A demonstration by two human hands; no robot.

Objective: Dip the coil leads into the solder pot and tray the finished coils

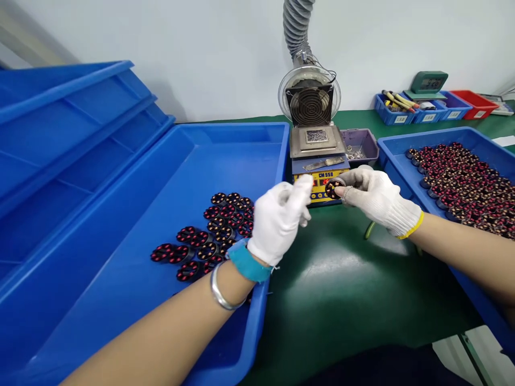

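My right hand (pixel 372 195), in a white knit glove with a yellow cuff, pinches a round black part (pixel 333 188) with red and yellow spots. It holds this part just in front of the yellow front panel of a heating unit (pixel 319 140). My left hand (pixel 281 217), in a white glove with a teal band at the wrist, is raised to the left of the part, apart from it. Its fingers are partly bent and slightly blurred, with nothing visible between them. Below and left of it, several similar black parts (pixel 207 251) sit in a large blue tray (pixel 132 198).
Another blue tray (pixel 392 155) at right is filled with spotted parts. A knife-like tool (pixel 324 163) lies on the heating unit, beside a grey bin (pixel 362 145). Behind stand a ducted fan (pixel 311 106), small blue bins (pixel 396 115), a red bin (pixel 475 104) and a clock (pixel 429 81). Blue trays (pixel 72 118) stack left.
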